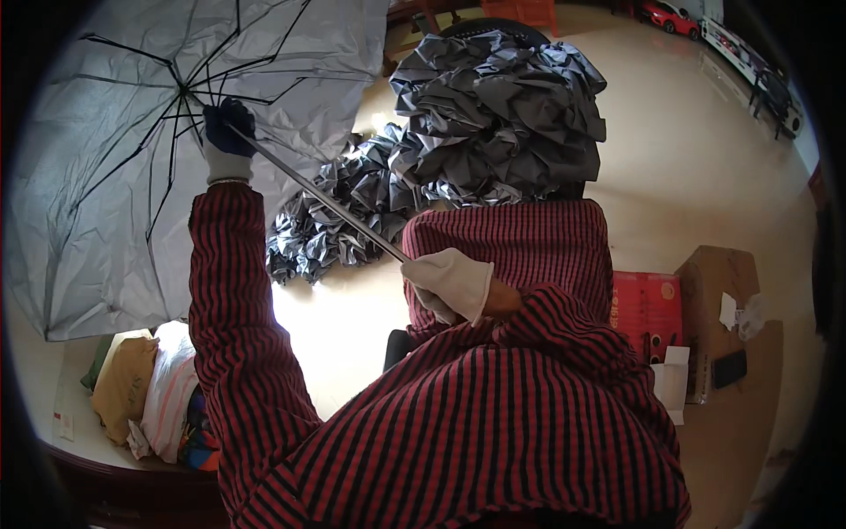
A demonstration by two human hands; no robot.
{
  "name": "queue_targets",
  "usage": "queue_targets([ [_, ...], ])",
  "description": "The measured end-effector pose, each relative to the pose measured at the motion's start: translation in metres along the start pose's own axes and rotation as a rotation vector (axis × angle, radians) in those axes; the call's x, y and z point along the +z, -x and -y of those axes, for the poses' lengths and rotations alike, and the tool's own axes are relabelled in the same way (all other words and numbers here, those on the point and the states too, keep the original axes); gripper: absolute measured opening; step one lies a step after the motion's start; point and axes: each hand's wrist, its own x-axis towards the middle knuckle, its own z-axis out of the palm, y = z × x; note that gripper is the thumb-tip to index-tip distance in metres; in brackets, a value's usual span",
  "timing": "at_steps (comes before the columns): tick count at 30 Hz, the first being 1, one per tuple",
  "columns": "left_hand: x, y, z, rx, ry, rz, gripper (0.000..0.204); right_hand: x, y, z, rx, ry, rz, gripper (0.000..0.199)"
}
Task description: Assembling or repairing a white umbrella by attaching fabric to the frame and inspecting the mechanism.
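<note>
Currently, the umbrella (115,203) is positioned at the left of the view, canopy spread, with its silver-grey underside facing the wearer and its black ribs (159,189) fanning out from the hub. The metal shaft (326,202) runs diagonally from the hub down to the wearer's middle. The left hand (231,132), in a dark blue glove with a pale cuff, is raised at the end of an extended arm; its fingers are curled around the shaft just below the hub. Whether it also grips the sliding runner cannot be determined. The right hand (451,278), in a whitish glove, is closed around the lower end of the shaft, in front of the torso; the glove conceals that end. Beyond the lap (511,238), covered in red-and-black striped cloth, stands a tall stack of crumpled dark grey fabric (502,115). A looser heap of similar fabric (339,216) lies to its left, partly behind the shaft. At the right are a red box (648,304) and a brown carton (718,278).
</note>
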Motion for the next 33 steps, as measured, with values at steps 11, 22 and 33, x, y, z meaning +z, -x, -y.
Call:
queue_targets([
  [11, 0.054, -0.016, -0.001, 0.054, -0.034, -0.281, 0.042, 0.026, -0.006, 0.029, 0.107, -0.068, -0.075, 0.052],
  [22, 0.06, -0.052, -0.026, 0.112, -0.066, -0.401, 0.041, 0.051, 0.012, 0.054, 0.235, -0.432, 0.122, 0.052],
  [33, 0.067, -0.052, -0.036, 0.163, -0.133, -0.355, 0.043, 0.055, 0.03, 0.054, 0.141, -0.523, 0.104, 0.049],
])
